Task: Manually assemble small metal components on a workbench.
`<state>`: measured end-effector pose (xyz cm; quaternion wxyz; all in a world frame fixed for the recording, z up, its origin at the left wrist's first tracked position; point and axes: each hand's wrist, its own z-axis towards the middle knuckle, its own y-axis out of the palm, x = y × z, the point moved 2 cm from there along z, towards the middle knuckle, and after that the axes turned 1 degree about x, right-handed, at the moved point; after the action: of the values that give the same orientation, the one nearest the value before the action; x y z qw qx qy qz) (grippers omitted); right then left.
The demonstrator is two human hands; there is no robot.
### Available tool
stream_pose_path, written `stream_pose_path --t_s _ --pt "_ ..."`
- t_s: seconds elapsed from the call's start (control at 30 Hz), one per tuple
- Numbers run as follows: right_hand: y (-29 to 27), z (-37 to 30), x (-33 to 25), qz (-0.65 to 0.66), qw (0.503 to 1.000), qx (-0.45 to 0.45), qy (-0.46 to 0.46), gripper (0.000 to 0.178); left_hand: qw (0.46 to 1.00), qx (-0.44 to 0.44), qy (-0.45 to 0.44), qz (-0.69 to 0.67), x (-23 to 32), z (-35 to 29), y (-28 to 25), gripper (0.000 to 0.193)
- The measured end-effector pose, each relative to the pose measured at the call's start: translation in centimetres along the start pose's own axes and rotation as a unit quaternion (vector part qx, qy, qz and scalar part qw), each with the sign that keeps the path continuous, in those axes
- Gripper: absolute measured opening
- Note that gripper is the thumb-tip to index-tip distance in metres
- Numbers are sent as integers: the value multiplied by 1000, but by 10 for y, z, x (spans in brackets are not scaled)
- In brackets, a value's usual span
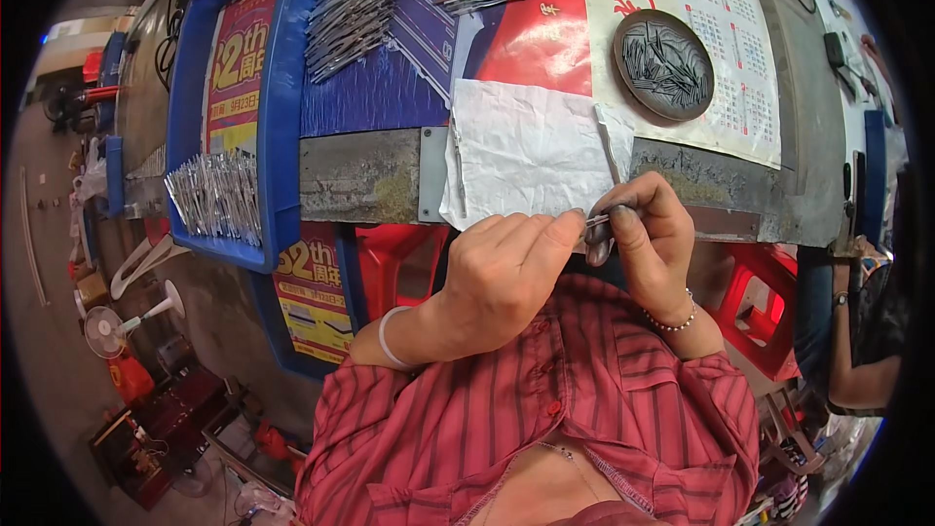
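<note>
Two hands [506, 268], one round dish [664, 64], one white cloth [526, 151], two blue trays [282, 107]

The little piece [596, 221] pinched between both hands looks like shiny bare metal, same as the glossy steel strips [355, 0] piled in the smooth blue plastic tray [282, 88]. The white sheet [526, 151] is crinkled matt paper. The desk [360, 175] edge is dull, scuffed, stained metal. The shirt [584, 380] is soft striped cloth.

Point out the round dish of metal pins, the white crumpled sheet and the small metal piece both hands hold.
round dish [633, 83], head view, bare left rim.
white crumpled sheet [526, 151], head view, middle of the sheet.
small metal piece [595, 222], head view, shiny part showing between the fingers.
</note>
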<state>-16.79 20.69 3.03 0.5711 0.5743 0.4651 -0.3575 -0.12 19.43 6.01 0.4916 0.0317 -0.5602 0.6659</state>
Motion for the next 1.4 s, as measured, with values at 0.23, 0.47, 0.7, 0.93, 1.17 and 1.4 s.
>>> stream_pose_path --t_s 0.23,0.47,0.7,0.93,1.17,1.4 --pt "-7 4 6 22 1000 15 17 13 999 -32 -25 0 2 8 2 28" --pt "-18 8 12 55 998 13 31 13 997 -66 -30 26 4 20 6 25" --pt "-29 16 8 96 994 23 36 12 995 -91 -32 34 3 38 5 24" --pt "-73 -5 4 -38 981 181 -52 17 999 -8 -32 36 -51 135 -63 11" --pt "-85 -18 14 -160 950 178 -201 12 986 63 44 147 -218 287 -44 18" --pt "-84 -18 17 -194 946 160 -203 11 981 36 -5 191 -288 334 3 16"
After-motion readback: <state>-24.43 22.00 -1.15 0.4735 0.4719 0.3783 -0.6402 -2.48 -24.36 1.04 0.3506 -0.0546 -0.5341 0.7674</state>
